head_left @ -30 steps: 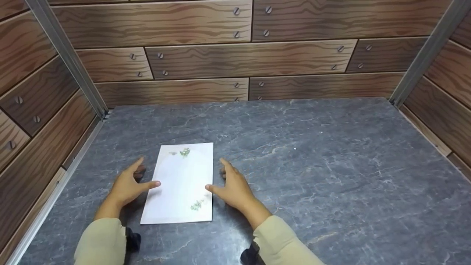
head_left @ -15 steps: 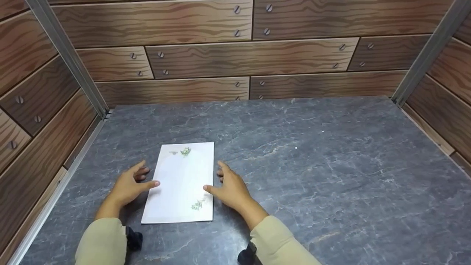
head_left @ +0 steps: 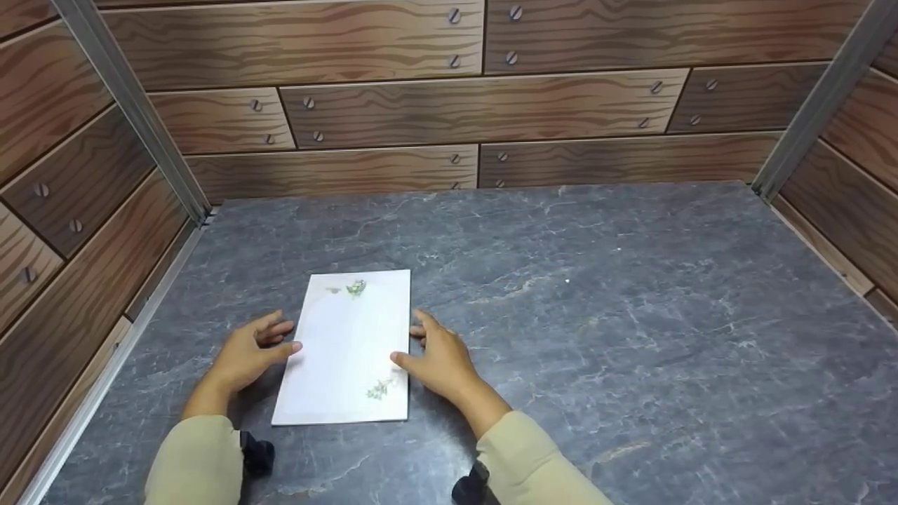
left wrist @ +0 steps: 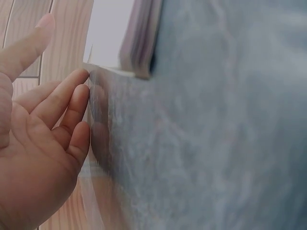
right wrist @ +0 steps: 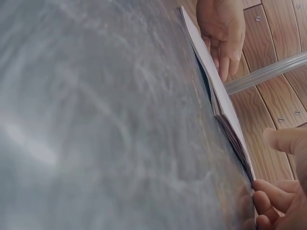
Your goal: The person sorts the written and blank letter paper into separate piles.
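A white notepad (head_left: 344, 344) with small green floral prints at two corners lies flat on the grey marbled table; its layered edge (right wrist: 225, 124) shows in the right wrist view. My left hand (head_left: 242, 356) is at the pad's left side, thumb tip over the edge and fingers low beside it. In the left wrist view that thumb (left wrist: 31, 43) stands raised from the fingers (left wrist: 76, 103), which are near the tabletop. My right hand (head_left: 442, 361) is along the right side, its thumb over the edge. The right fingertips (right wrist: 261, 187) are right at the pad's edge.
The marbled tabletop (head_left: 596, 337) extends to the right and behind the pad. Wood-patterned panels (head_left: 393, 112) wall the back and both sides, with metal posts (head_left: 151, 133) at the corners. A tiny white speck (head_left: 567, 280) lies on the table.
Both hands' fingers have moved inward, closer to the pad's side edges. The left thumb has drawn slightly back toward the left edge. The pad has stayed in place on the table.
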The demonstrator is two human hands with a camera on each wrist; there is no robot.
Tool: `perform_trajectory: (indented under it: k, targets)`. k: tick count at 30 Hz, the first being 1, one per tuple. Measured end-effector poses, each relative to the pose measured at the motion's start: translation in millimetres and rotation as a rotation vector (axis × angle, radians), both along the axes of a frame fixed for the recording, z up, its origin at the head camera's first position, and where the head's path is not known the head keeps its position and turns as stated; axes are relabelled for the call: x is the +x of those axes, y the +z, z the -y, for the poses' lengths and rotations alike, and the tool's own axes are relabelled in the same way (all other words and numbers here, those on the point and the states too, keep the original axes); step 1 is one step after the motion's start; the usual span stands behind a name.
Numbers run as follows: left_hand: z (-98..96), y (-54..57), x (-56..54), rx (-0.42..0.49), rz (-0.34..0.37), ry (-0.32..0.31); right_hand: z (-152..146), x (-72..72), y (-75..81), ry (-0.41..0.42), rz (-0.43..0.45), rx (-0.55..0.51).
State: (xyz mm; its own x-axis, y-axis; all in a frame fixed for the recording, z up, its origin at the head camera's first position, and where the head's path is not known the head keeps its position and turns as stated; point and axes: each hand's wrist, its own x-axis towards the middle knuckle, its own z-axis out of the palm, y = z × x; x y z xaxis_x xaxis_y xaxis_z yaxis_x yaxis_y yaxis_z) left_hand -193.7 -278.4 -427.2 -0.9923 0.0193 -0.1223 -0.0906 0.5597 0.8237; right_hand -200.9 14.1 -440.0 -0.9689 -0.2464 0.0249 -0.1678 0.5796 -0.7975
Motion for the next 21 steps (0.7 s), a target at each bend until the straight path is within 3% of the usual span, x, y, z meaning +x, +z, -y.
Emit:
perform_trajectory:
  k: [21]
  targets:
    - [-0.5, -1.0, 0.6, 0.067, 0.031, 0.039, 0.8, 1.2, 1.2, 0.006, -0.036, -0.017]
